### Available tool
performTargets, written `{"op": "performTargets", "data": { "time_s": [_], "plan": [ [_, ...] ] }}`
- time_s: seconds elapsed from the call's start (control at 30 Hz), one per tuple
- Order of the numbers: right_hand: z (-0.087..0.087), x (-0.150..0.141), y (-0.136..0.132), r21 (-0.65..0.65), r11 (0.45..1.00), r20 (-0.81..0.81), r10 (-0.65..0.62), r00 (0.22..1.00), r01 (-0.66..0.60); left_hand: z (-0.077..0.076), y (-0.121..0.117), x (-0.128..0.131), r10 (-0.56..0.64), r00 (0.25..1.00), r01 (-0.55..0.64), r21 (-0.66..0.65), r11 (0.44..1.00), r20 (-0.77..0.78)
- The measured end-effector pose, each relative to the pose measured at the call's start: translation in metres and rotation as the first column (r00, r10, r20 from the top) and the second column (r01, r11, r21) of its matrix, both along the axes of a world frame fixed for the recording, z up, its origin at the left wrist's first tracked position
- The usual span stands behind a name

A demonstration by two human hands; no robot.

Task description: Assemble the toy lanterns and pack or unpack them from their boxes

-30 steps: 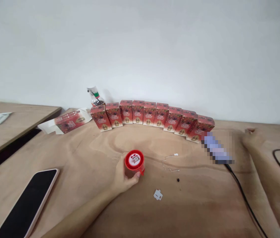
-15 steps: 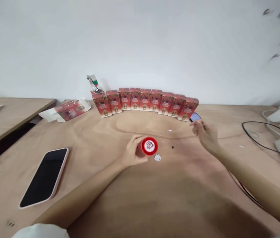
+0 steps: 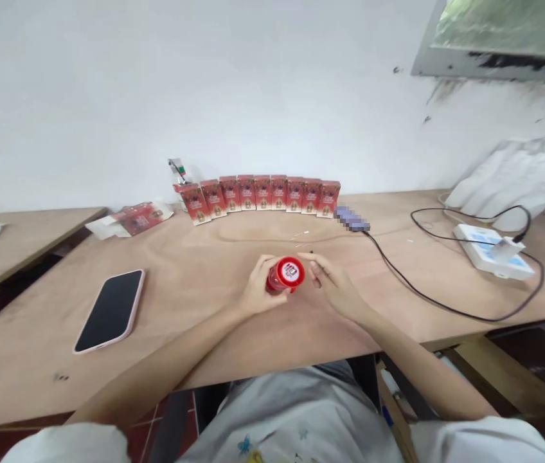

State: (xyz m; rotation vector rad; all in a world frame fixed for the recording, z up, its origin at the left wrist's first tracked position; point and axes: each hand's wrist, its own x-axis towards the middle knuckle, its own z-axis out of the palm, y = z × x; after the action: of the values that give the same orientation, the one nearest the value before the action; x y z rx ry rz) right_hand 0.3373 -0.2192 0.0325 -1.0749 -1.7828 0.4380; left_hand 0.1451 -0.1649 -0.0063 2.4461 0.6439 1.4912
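Note:
My left hand [image 3: 259,286] is wrapped round a small red jar [image 3: 285,276] with a red lid and a white label, held just above the wooden table [image 3: 214,334]. Beside the jar's right side is my right hand [image 3: 334,283], fingers loosely apart and close to the lid; whether it touches the jar I cannot tell. Nothing shows in the right hand.
A row of several red boxes [image 3: 263,193] stands along the wall, with a flattened one [image 3: 135,218] to the left. A black phone [image 3: 110,310] lies at the left. A black cable [image 3: 427,296] runs to a white power strip [image 3: 491,257] at the right.
The camera has pulled back and tilted down. My right hand came in from the far right to the jar. My left hand lifted the jar off the table toward me.

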Motion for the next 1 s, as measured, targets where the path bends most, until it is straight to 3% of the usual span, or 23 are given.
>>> {"op": "performTargets", "data": {
  "time_s": [0.1,0.23,0.3,0.4,0.53,0.63,0.7,0.83,1.0],
  "plan": [
    [0.007,-0.011,-0.009,-0.089,0.992,-0.100,0.078,0.992,-0.087,0.002,-0.002,-0.001,-0.002,1.000,0.001,0.041,0.999,0.016],
    [0.015,-0.024,-0.004,-0.119,0.989,-0.204,0.059,0.977,-0.084,0.003,0.002,-0.004,0.013,0.999,-0.016,0.055,0.998,0.046],
    [0.020,-0.031,0.001,-0.074,0.996,-0.243,0.039,0.969,-0.058,0.003,0.003,-0.005,0.020,0.999,-0.022,0.045,0.999,0.038],
    [0.026,-0.041,0.006,0.095,0.989,-0.256,-0.088,0.963,0.116,0.003,0.006,-0.005,0.048,0.998,-0.050,0.025,0.998,0.046],
    [0.022,-0.047,0.005,0.350,0.868,-0.152,-0.318,0.936,0.352,0.002,0.008,-0.005,0.079,0.995,-0.080,0.013,0.997,0.066],
    [0.012,-0.049,0.005,0.426,0.772,-0.042,-0.504,0.862,0.472,0.001,0.007,-0.006,0.079,0.997,-0.080,0.010,0.997,0.021],
    [0.006,-0.051,0.004,0.438,0.737,0.015,-0.578,0.816,0.514,0.001,0.005,-0.006,0.057,0.998,-0.057,0.028,0.998,-0.013],
    [-0.001,-0.058,-0.001,0.482,0.741,0.109,-0.580,0.808,0.467,0.000,0.003,-0.006,0.016,1.000,-0.015,0.064,0.998,-0.016],
    [-0.005,-0.058,-0.014,0.546,0.784,0.175,-0.450,0.876,0.294,-0.001,0.003,-0.006,0.028,0.999,-0.026,0.059,0.998,-0.030]
  ]
}}
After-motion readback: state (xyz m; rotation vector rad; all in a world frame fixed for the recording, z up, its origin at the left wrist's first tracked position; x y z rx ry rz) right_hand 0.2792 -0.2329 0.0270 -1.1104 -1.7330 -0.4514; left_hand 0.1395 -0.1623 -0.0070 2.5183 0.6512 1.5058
